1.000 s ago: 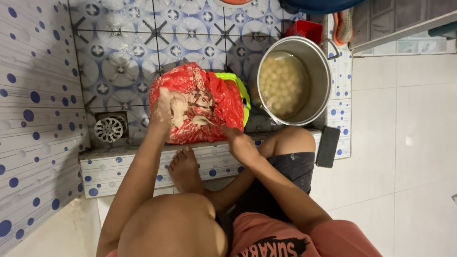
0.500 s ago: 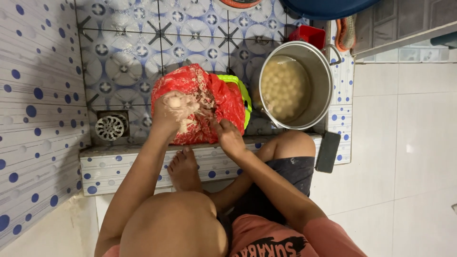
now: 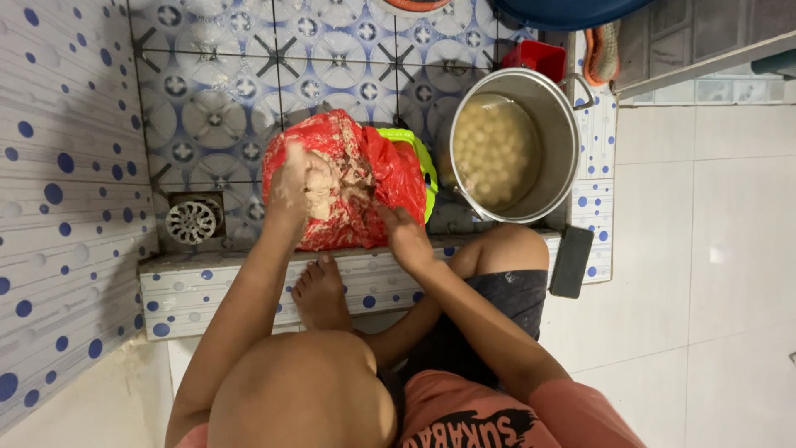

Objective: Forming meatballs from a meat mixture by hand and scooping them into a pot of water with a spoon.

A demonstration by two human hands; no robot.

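left hand (image 3: 292, 189) grips a lump of pale dough (image 3: 319, 184) above the red plastic bag (image 3: 377, 178) (open on the tiled floor); right hand (image 3: 408, 238) rests open against the bag's near edge, beside the steel pot (image 3: 564, 133).

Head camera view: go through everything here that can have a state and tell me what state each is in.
red plastic bag: open, pale dough inside
left hand: closed around a dough lump
right hand: resting on the bag's edge
steel pot: uncovered, holding pale balls in liquid
floor drain: grate on

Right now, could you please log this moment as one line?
left hand: lifting pale dough | right hand: on red plastic bag | steel pot: round pale balls in liquid
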